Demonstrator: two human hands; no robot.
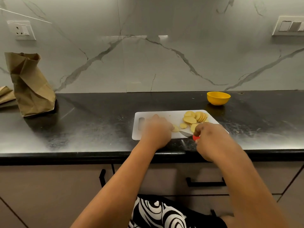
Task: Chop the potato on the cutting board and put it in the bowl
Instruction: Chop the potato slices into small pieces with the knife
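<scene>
A white cutting board [166, 115] lies on the black counter. Several yellow potato slices [195, 118] are heaped at its right side. My left hand [156, 130] rests on the board, fingers curled over the last bit of potato [175, 128], most of it hidden. My right hand [212, 139] grips a red-handled knife [186, 134], blade pointing left, low over the board's front edge beside the potato piece. A yellow bowl [218, 97] stands behind the board to the right; its inside is not visible.
A crumpled brown paper bag [31, 86] stands at the counter's far left. A marble backsplash carries wall sockets [22, 30] and switches [291, 26]. Drawers with black handles [205, 183] sit below the counter edge [82, 155].
</scene>
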